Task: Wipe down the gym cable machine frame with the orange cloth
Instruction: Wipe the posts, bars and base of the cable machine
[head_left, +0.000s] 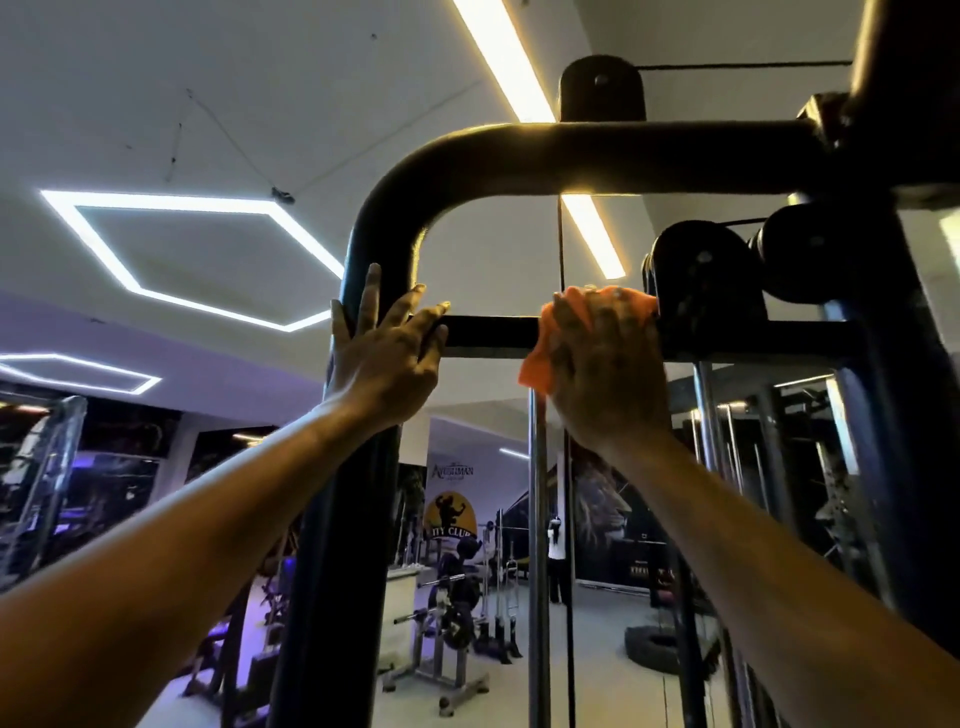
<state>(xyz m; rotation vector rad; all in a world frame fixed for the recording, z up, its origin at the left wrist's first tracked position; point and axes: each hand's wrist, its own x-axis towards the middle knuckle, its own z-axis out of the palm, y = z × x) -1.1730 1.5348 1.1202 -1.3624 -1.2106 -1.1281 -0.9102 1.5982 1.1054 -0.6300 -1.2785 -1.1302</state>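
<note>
Gym equipment fills the dim room behind, and white hexagon lights (176, 249) are on the ceiling above. Nearest to the camera is the black cable machine frame (363, 249), with a curved top tube and, under it, a horizontal crossbar (493, 338), which I take as the landmark.

At the left end of the crossbar, where it meets the upright post, the left hand (384, 358) rests with straight, spread fingers against the post; it grasps nothing and seems only to give support. More to the right on the crossbar, just beside the black pulley (701, 275), the right hand (608, 358) presses the orange cloth (545, 358) on the bar. The fingers curl over the cloth, and one corner of it hangs below the bar.

How much is already wiped, I cannot tell, because the dark paint shows no clean or dirty parts. I judge the work is at the upper part of the frame; the curved top tube and the long post below may remain to do.
</note>
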